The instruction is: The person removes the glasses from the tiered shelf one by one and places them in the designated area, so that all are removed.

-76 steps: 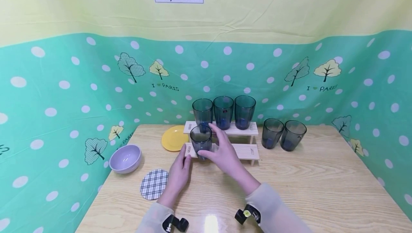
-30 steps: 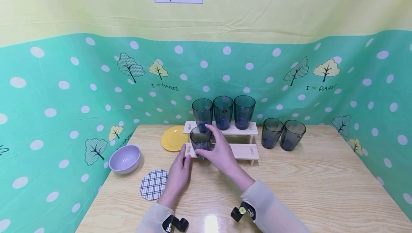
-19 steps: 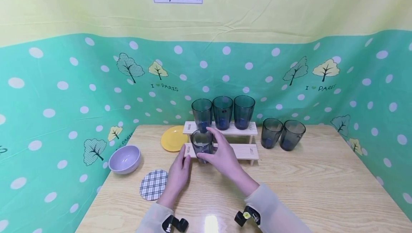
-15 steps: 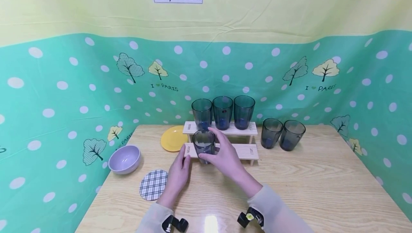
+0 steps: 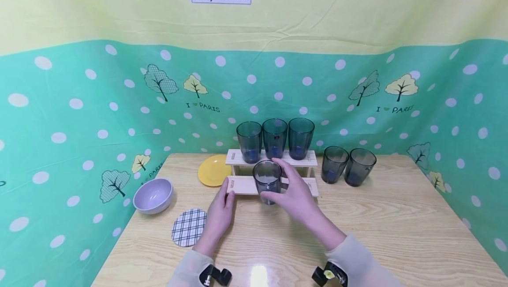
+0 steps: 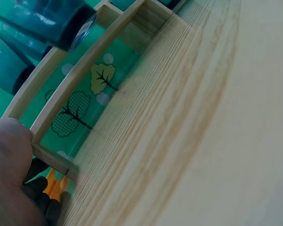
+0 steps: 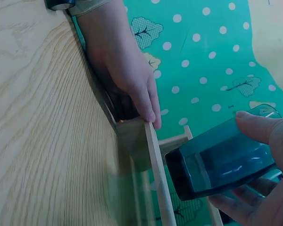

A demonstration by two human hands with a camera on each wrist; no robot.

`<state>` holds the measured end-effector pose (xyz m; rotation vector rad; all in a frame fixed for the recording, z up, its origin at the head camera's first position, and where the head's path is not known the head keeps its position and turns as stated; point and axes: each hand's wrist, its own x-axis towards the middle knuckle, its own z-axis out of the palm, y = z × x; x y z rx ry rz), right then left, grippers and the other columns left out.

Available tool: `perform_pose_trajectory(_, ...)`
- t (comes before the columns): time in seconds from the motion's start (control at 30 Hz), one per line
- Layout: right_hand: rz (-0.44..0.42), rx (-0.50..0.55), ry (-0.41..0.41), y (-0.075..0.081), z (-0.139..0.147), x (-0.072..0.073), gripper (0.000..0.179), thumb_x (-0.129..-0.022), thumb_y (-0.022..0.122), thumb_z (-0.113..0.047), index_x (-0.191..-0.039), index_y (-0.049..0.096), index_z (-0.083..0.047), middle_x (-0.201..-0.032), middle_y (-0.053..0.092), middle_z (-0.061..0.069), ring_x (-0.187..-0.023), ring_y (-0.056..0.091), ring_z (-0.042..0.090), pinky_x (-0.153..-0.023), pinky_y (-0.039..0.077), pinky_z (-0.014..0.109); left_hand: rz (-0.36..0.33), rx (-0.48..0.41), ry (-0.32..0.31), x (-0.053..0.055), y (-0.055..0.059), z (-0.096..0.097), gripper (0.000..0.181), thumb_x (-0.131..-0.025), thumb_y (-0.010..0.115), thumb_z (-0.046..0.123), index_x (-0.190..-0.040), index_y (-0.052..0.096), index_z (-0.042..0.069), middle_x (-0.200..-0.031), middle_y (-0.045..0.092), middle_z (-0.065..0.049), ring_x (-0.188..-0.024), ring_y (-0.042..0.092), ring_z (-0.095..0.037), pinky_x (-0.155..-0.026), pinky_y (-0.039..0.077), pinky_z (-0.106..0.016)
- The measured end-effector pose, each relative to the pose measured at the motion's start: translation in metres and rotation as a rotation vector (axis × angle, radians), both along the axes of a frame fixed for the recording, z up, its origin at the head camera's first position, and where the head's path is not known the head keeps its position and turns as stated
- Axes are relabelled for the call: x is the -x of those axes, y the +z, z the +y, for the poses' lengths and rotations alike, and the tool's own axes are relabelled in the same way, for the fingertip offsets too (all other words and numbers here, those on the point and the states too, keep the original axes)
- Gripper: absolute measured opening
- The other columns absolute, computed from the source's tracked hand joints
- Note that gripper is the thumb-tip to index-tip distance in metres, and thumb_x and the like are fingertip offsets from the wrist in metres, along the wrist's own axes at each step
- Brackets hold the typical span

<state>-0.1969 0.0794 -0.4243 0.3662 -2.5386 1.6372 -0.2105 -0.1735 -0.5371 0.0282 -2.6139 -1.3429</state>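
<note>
My right hand (image 5: 293,196) grips a dark tinted glass tumbler (image 5: 267,180), thumb on the near side and fingers round the far side. Its base is close over the lower tier (image 5: 243,185) of a pale wooden rack, left of its middle. In the right wrist view the tumbler (image 7: 221,160) looks tilted, base toward the rack board. My left hand (image 5: 220,213) holds the left end of that lower tier; its thumb (image 7: 145,106) lies on the board, and fingers wrap the end support. Three matching tumblers (image 5: 274,139) stand upright in a row on the upper tier (image 5: 232,158).
Two more dark tumblers (image 5: 334,165) stand on the wooden table (image 5: 381,234) to the right of the rack. Left of it are a yellow plate (image 5: 214,170), a lilac bowl (image 5: 153,196) and a round checked coaster (image 5: 188,228). A patterned cloth (image 5: 301,66) hangs behind.
My right hand has carried the tumbler rightward along the lower tier from its left end, with a slight dip toward me. The left hand keeps its place on the rack end.
</note>
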Motion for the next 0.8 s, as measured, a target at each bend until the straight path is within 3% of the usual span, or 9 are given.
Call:
perform_pose_trajectory(0.3, -0.039, 0.024, 0.007, 0.005, 0.024, -0.004, 0.102, -0.084, 0.1, -0.017, -0.168, 0.044, -0.031, -0.166, 0.046, 0.009, -0.136, 0.064, 0.041, -0.103, 0.063, 0.046, 0.001, 0.011, -0.008, 0.0, 0.0, 0.0, 0.061, -0.121, 0.047, 0.031, -0.176, 0.03, 0.012, -0.176, 0.037, -0.013, -0.16, 0.038, -0.036, -0.132, 0.032, -0.054)
perform_pose_trajectory(0.47, -0.037, -0.014, -0.011, 0.006, 0.036, -0.006, 0.1, -0.086, 0.099, -0.023, -0.168, 0.043, -0.033, -0.167, 0.045, 0.009, -0.138, 0.062, 0.041, -0.106, 0.061, 0.051, 0.0, 0.004, -0.01, 0.0, 0.0, -0.001, 0.061, -0.121, 0.047, 0.032, -0.176, 0.03, 0.012, -0.176, 0.037, -0.012, -0.16, 0.037, -0.036, -0.132, 0.031, -0.054)
perform_pose_trajectory(0.67, -0.02, -0.067, -0.041, 0.006, 0.055, -0.006, 0.1, -0.086, 0.099, -0.028, -0.168, 0.043, -0.029, -0.172, 0.04, 0.013, -0.143, 0.058, 0.043, -0.108, 0.06, 0.053, 0.001, -0.002, -0.011, 0.0, -0.001, -0.001, 0.061, -0.121, 0.047, 0.034, -0.176, 0.03, 0.013, -0.177, 0.035, -0.013, -0.161, 0.036, -0.037, -0.132, 0.03, -0.055)
perform_pose_trajectory(0.8, 0.002, -0.051, -0.045, 0.007, 0.069, -0.006, 0.099, -0.087, 0.099, -0.021, -0.169, 0.043, -0.021, -0.17, 0.042, 0.015, -0.145, 0.055, 0.042, -0.109, 0.059, 0.05, -0.001, -0.008, -0.011, 0.001, -0.001, -0.001, 0.061, -0.12, 0.047, 0.034, -0.176, 0.03, 0.014, -0.177, 0.035, -0.012, -0.161, 0.036, -0.037, -0.132, 0.029, -0.055)
